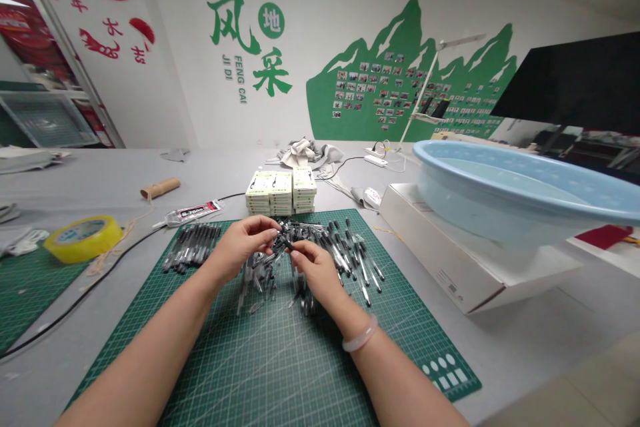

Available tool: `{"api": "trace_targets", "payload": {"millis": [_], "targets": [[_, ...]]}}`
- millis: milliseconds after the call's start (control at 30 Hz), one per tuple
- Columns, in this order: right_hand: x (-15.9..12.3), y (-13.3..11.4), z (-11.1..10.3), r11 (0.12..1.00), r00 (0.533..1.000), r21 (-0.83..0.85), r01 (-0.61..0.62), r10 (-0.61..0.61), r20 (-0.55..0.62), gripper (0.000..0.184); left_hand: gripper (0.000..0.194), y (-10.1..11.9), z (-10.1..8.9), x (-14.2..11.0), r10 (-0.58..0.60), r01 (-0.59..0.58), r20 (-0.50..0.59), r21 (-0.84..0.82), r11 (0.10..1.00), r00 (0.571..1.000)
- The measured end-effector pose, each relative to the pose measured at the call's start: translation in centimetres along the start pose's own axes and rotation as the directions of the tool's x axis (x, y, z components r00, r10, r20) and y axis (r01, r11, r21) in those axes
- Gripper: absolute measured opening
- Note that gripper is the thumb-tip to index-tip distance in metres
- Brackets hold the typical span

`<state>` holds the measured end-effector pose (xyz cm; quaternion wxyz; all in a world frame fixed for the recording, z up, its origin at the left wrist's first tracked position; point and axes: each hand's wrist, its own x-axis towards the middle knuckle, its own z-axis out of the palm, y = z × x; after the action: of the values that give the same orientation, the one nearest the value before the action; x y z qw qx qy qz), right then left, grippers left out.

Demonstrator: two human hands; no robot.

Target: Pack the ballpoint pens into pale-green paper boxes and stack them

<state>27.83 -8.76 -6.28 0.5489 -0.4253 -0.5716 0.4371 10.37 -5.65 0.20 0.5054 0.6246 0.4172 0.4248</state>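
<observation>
My left hand and my right hand meet over a green cutting mat, both pinching the same black pen between the fingertips. Under and behind the hands lies a loose heap of black pens and pen parts. A neat row of assembled pens lies on the mat's far left part. My right wrist wears a pale bangle.
Stacked small boxes stand past the mat. A glue tube, cardboard roll and yellow tape roll lie to the left. A blue basin rests on a white box at right. A black cable crosses the table.
</observation>
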Motion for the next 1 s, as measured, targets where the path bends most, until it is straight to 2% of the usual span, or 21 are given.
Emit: {"api": "trace_targets", "payload": {"millis": [100,200,333,400,467,533,600,667,833,933,1000], "targets": [[-0.1,-0.1,-0.1,0.989,0.993,-0.105,0.107,-0.111,-0.035,0.014,0.021,0.3,0.0,-0.1,0.039,-0.041,0.02,0.163,0.986,0.999],[-0.1,-0.3,-0.2,0.976,0.985,-0.165,0.14,-0.154,-0.08,0.017,0.019,0.0,0.1,-0.2,0.033,-0.041,0.047,0.17,0.985,0.998],[0.0,-0.4,-0.2,0.994,0.994,-0.104,0.038,-0.048,-0.095,0.013,0.02,-1.0,0.0,-0.1,-0.001,0.0,0.062,0.01,1.0,0.998],[0.0,-0.4,-0.2,0.999,0.999,-0.01,-0.048,0.048,-0.008,0.012,0.021,-1.5,-0.1,0.0,-0.009,0.012,0.05,-0.053,0.998,0.999],[-0.1,-0.5,0.0,0.989,0.991,0.092,-0.114,0.106,0.085,0.022,0.021,-1.8,-0.2,0.0,-0.023,0.028,0.044,-0.114,0.993,0.999],[-0.2,-0.5,0.1,0.97,0.986,0.193,-0.146,0.126,0.114,0.023,0.021,-2.1,-0.2,-0.1,-0.035,0.041,0.042,-0.166,0.985,0.999],[-0.3,-0.6,0.3,0.953,0.987,0.26,-0.155,0.138,0.082,0.024,0.021,-2.1,-0.2,-0.1,-0.04,0.048,0.045,-0.198,0.979,0.998],[-0.4,-0.6,0.3,0.947,0.985,0.275,-0.168,0.154,0.071,0.027,0.021,-2.2,-0.1,-0.2,-0.039,0.047,0.043,-0.214,0.976,0.998],[-0.5,-0.8,0.4,0.919,0.964,0.311,-0.243,0.193,0.183,0.033,0.023,-2.3,-0.2,-0.2,-0.023,0.025,0.015,-0.214,0.976,1.0],[-0.5,-0.9,0.5,0.891,0.97,0.387,-0.237,0.192,0.151,0.029,0.023,-2.4,-0.2,-0.2,-0.023,0.03,0.033,-0.226,0.974,0.999],[-0.5,-0.9,0.5,0.901,0.973,0.373,-0.223,0.185,0.134,0.029,0.022,-2.5,-0.3,-0.2,-0.023,0.036,0.056,-0.241,0.97,0.998]]}}
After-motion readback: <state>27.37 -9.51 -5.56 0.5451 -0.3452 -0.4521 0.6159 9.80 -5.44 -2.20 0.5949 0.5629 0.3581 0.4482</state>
